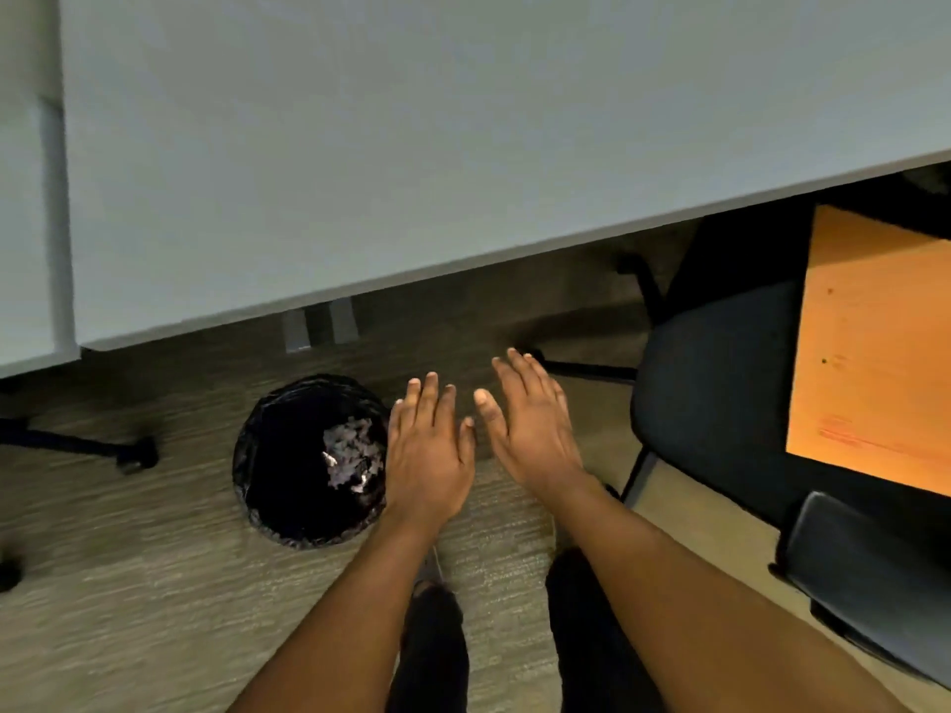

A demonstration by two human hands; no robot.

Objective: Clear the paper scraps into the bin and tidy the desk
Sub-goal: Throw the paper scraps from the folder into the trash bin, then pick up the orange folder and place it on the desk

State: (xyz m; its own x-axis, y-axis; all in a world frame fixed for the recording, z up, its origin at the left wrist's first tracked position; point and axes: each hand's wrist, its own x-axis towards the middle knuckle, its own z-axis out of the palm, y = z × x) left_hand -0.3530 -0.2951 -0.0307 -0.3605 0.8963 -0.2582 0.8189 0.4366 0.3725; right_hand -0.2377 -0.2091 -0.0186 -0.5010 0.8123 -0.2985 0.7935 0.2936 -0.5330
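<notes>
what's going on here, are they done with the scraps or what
A person stands at a white desk, looking down at a black bin on the carpet. Pale paper scraps already lie inside it. The left hand and right hand are both open and empty, held flat just right of the bin, close together but apart. The stretch of desk in view shows no scraps. A dark chair holding a wooden board stands to the right.

The worktop (411, 146) is plain pale grey. The bin (267, 455) is black with a glossy black liner, holding whitish-grey paper scraps (352, 458). The carpet (154, 584) is beige-grey with fine streaks. The chair (715, 383) is dark, and the box (875, 352) orange-brown.
</notes>
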